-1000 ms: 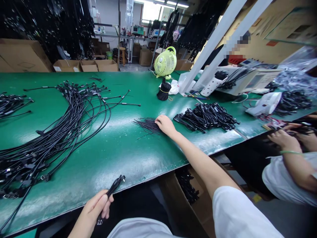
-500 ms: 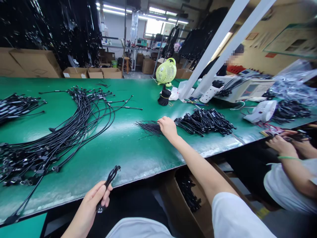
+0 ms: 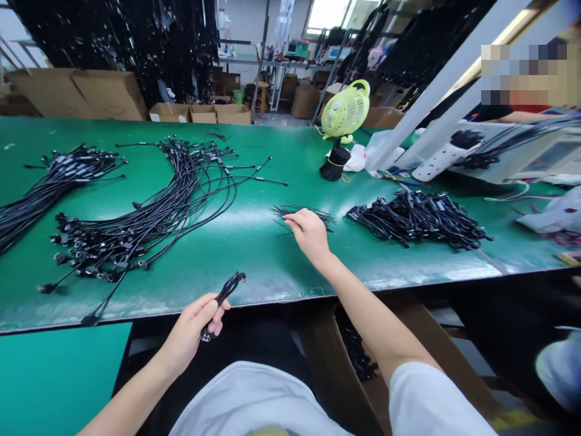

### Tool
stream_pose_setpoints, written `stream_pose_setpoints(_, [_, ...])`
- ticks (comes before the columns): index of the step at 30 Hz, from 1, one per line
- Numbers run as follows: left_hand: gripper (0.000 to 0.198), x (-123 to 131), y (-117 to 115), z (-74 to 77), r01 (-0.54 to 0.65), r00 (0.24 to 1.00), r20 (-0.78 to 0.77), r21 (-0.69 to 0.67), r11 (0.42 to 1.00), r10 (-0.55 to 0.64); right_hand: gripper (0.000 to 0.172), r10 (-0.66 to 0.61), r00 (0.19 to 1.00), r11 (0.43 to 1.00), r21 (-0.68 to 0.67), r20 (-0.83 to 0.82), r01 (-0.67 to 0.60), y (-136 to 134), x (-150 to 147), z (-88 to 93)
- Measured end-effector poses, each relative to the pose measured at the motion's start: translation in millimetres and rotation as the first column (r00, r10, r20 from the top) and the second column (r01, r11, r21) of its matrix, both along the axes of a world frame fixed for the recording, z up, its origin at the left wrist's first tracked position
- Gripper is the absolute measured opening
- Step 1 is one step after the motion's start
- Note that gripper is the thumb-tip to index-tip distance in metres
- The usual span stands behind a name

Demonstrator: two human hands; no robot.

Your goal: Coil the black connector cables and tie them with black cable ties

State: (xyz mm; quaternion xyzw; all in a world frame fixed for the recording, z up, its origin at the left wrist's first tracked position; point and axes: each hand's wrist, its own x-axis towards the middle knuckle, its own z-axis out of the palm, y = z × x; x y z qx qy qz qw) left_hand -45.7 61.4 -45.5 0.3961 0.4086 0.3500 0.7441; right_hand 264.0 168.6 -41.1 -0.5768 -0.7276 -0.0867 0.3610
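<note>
Left hand [image 3: 188, 330] is closed around a short folded black cable [image 3: 226, 292] – its small metal plug [image 3: 207, 335] is seen below the fingers, and the hand is held just past the near edge of the green workbench [image 3: 254, 269], apparently without touching it. Right hand [image 3: 309, 234] is laid on the bench, over a small loose spread of thin black wires [image 3: 303, 213]. Its fingers [image 3: 290, 221] are lightly curved on the wires, but whether they are pinched cannot be told.

A heap of black cables with connectors [image 3: 417, 221] is placed just to the right of the thin wires. To their left, a long curved bunch of black cables [image 3: 181, 206] is laid out, and another bunch of black cables [image 3: 59, 188] is seen further left, near the bench's far side. An upright bundle of black wires [image 3: 334, 163], tied with a yellow band, is placed in front of a lime-green desk fan [image 3: 345, 110], and a white power strip [image 3: 442, 158] is seen further right. Below the bench – under the right arm – an open cardboard box [image 3: 333, 363] is holding black cables [image 3: 358, 357]. A co-worker's pale sleeve [image 3: 560, 366] is visible at the right edge.
</note>
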Motion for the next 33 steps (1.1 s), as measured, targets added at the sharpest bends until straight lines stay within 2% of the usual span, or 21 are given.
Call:
stream_pose_setpoints(2, [0.037,0,-1,3.5,-0.003,0.999,0.037,0.007,1.0,0.003,0.019,0.158,0.987,0.978,0.136,0.03,-0.161,-22,-29,2.5])
stream_pose_setpoints(5, [0.036,0,-5,8.9,0.013,0.99,0.137,0.028,1.0,-0.017,0.024,0.344,0.929,0.862,0.346,0.136,-0.37,-57,-71,4.2])
stream_pose_setpoints(7, [0.032,0,-8,10.3,0.025,0.978,0.207,0.05,0.998,-0.035,0.027,0.418,0.888,0.773,0.439,0.191,-0.458,-71,-89,4.5])
stream_pose_setpoints(9, [0.032,0,-10,10.2,0.03,0.966,0.254,0.067,0.997,-0.046,0.023,0.454,0.866,0.729,0.472,0.209,-0.495,-77,-100,3.5])
stream_pose_setpoints(11, [0.044,0,-11,10.1,0.031,0.954,0.294,0.065,0.997,-0.048,0.019,0.467,0.865,0.735,0.464,0.181,-0.494,-78,-107,1.0])
stream_pose_setpoints(13, [0.053,0,-11,10.7,0.021,0.939,0.341,0.055,0.998,-0.039,0.016,0.503,0.862,0.765,0.429,0.068,-0.48,-79,-117,-3.0])
stream_pose_setpoints(15, [0.048,0,-9,12.4,0.0,0.932,0.363,0.059,0.998,-0.022,0.018,0.538,0.835,0.802,0.374,-0.114,-0.466,-83,-128,-8.0])
stream_pose_setpoints(17, [0.039,-2,-5,14.7,-0.063,0.939,0.342,0.078,0.995,0.033,0.019,0.537,0.821,0.826,0.319,-0.194,-0.465,-87,-139,-12.9])
stream_pose_setpoints(18, [0.035,-4,-2,16.1,-0.113,0.943,0.325,0.089,0.99,0.078,0.019,0.527,0.837,0.83,0.302,-0.15,-0.468,-90,-142,-15.0])
stream_pose_setpoints(20, [0.03,-10,4,19.2,-0.227,0.938,0.292,0.106,0.968,0.188,0.025,0.479,0.877,0.84,0.271,0.038,-0.47,-93,-146,-17.8])
stream_pose_setpoints(23, [0.029,-19,10,24.2,-0.326,0.924,0.248,0.111,0.939,0.292,0.037,0.405,0.881,0.869,0.196,0.243,-0.453,-94,-143,-19.4])
stream_pose_setpoints(27, [0.032,-24,12,26.9,-0.319,0.932,0.216,0.098,0.943,0.293,0.045,0.423,0.86,0.877,0.111,0.285,-0.468,-93,-137,-19.8])
stream_pose_setpoints(33, [0.028,-22,12,24.8,-0.297,0.933,0.24,0.1,0.95,0.266,0.047,0.438,0.853,0.867,0.115,0.285,-0.484,-93,-137,-23.1])
